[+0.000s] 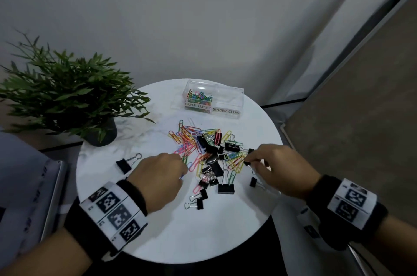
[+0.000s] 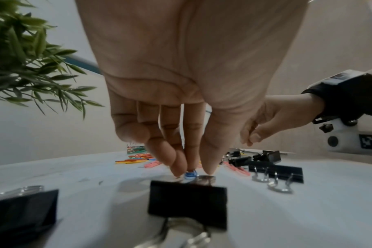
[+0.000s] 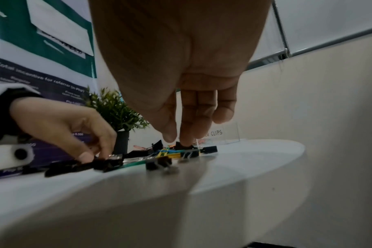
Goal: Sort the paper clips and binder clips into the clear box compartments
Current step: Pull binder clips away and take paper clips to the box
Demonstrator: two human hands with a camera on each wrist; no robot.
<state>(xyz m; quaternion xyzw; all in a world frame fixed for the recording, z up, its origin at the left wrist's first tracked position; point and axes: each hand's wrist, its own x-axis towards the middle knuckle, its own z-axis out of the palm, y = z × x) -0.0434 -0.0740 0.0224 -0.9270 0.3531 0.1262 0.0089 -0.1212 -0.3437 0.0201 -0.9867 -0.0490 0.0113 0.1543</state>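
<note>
**Both hands down in the clip pile**

I see my left hand [image 1: 161, 176] at the near-left edge of the pile [image 1: 207, 154] on the round white table [image 1: 225, 235], thumb and fingertips [image 2: 178, 167] closed in a pinch on a blue paper clip [image 2: 190, 175] lying on the surface. My right hand [image 1: 274, 166] is at the pile's right edge, thumb and forefinger pinching a small black binder clip [image 1: 247, 163]. The clear box [image 1: 214, 98] stands at the far side of the table, well apart from both hands; its left compartment, labelled PAPER CLIPS, holds coloured paper clips [image 1: 199, 98]. A potted plant [image 1: 74, 95] stands at the table's left.
</note>
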